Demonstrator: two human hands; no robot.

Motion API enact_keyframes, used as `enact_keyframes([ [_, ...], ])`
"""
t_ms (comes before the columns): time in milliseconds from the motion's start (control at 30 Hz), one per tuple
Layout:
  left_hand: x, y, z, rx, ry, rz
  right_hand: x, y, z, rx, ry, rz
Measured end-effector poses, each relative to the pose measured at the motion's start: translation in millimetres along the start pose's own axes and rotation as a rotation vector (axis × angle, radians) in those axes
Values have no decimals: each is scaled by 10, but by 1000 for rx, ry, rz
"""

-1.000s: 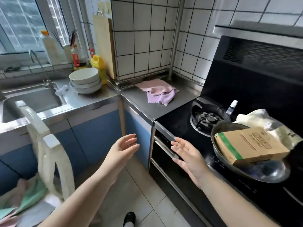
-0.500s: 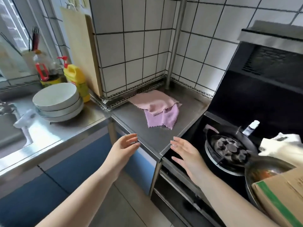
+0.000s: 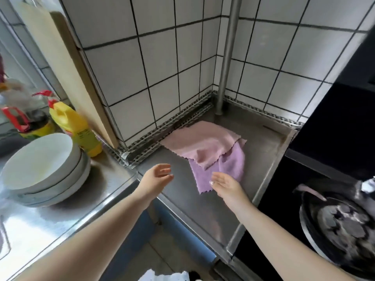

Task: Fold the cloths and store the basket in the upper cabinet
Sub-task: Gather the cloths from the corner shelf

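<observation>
Two cloths lie crumpled on the steel counter (image 3: 205, 201) in the tiled corner. A pink cloth (image 3: 203, 141) lies on top of a purple cloth (image 3: 225, 169), which sticks out toward me. My right hand (image 3: 225, 184) hovers at the purple cloth's near edge, fingers relaxed and holding nothing. My left hand (image 3: 157, 178) is open over the bare counter to the left of the cloths, palm turned inward. The white basket (image 3: 166, 276) shows only as a sliver at the bottom edge.
Stacked white bowls (image 3: 43, 169) sit on the left counter beside a yellow bottle (image 3: 75, 128) and a wooden cutting board (image 3: 60, 63) leaning on the wall. A steel pipe (image 3: 227, 55) runs up the corner. The black stove with its burner (image 3: 343, 224) is at right.
The view has moved closer to the corner counter. Both open hands have reached forward from the counter's front edge to over its top, the right one arriving at the purple cloth.
</observation>
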State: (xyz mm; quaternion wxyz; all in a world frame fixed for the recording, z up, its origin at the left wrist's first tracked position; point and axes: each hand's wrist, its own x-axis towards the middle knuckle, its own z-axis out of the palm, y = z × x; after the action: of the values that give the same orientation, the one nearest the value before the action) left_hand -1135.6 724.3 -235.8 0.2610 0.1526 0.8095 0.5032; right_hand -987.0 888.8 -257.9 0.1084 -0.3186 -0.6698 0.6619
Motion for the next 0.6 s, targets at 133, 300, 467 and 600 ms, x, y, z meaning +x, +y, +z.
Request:
enact_keyframes([
  [133, 579, -83, -51, 167, -28, 11, 389, 70, 75, -172, 44, 65],
  [300, 1363, -140, -154, 422, -85, 92, 863, 114, 247, -299, 150, 108],
  [467, 1944, -167, -110, 558, -191, 183, 1213, 114, 330, -456, 219, 123],
  [600, 2200, -290, -50, 685, -299, 273, 1369, 165, 429, -677, 238, 69],
])
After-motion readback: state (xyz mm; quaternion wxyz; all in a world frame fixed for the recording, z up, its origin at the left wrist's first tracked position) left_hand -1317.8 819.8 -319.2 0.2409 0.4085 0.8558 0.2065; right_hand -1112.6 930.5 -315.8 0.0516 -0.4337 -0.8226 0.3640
